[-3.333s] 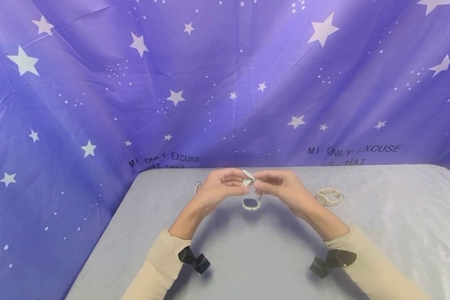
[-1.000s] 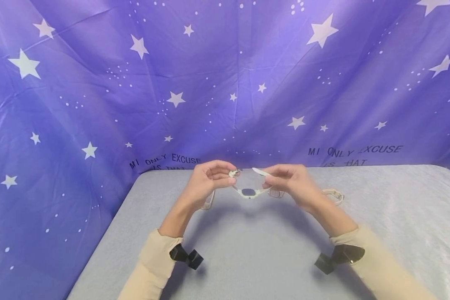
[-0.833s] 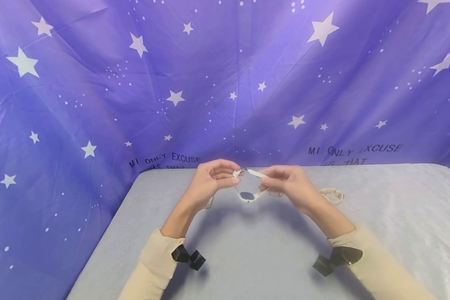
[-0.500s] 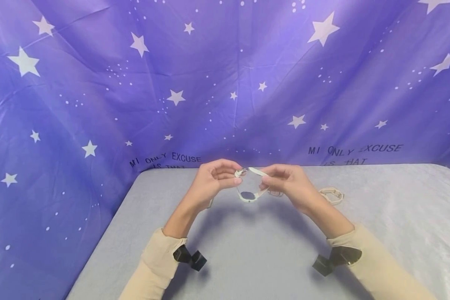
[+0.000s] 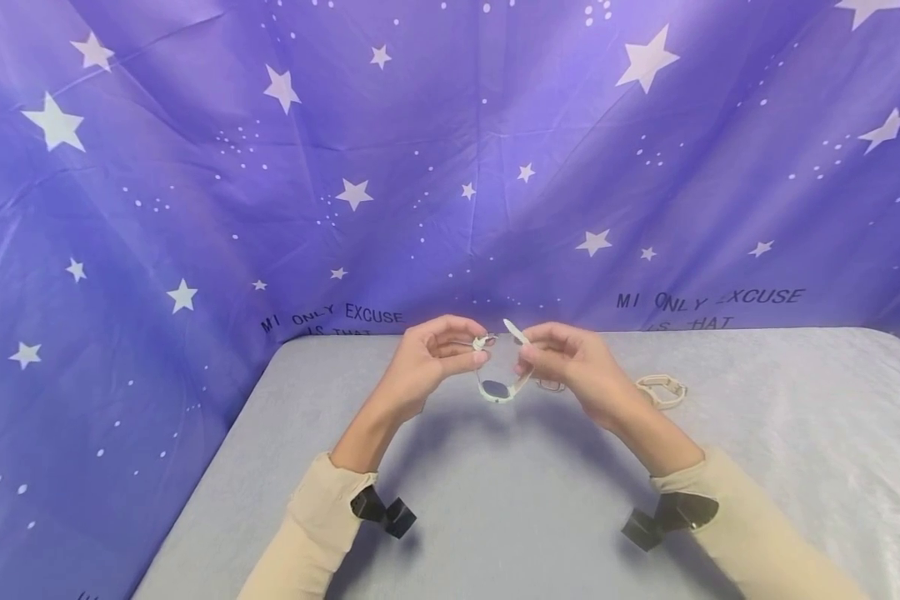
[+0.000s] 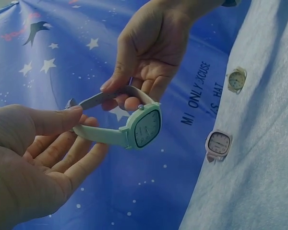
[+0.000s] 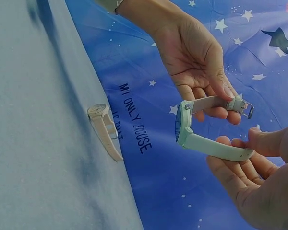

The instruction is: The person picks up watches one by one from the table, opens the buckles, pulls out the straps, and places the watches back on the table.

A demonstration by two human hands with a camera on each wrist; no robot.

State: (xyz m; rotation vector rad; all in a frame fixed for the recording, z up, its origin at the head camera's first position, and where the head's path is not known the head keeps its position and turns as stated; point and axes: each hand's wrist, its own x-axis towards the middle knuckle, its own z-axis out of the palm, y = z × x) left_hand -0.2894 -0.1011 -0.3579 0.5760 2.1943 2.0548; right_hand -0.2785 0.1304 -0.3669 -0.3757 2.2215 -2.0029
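A pale green wristwatch [image 5: 497, 390] with a dark squarish face hangs between both hands above the table, its strap unfastened. My left hand [image 5: 431, 360] pinches the buckle end of the strap between thumb and fingers. The metal buckle [image 7: 248, 110] stands out past those fingertips in the right wrist view. My right hand [image 5: 573, 360] pinches the holed half of the strap, and its tip points up in the head view. A gap separates that tip from the buckle. In the left wrist view the watch face [image 6: 148, 128] is turned partly toward the camera.
On the grey cloth-covered table [image 5: 510, 517] lies a beige watch [image 5: 663, 390] to the right. A pinkish watch [image 5: 551, 385] shows partly behind my right hand. A purple star-printed cloth [image 5: 450, 125] hangs at the table's back. Black wrist cameras sit on both sleeves.
My hands have moved apart since the first frame. Half a second ago the strap tip lay at the buckle; now the right hand has tilted it upward and away.
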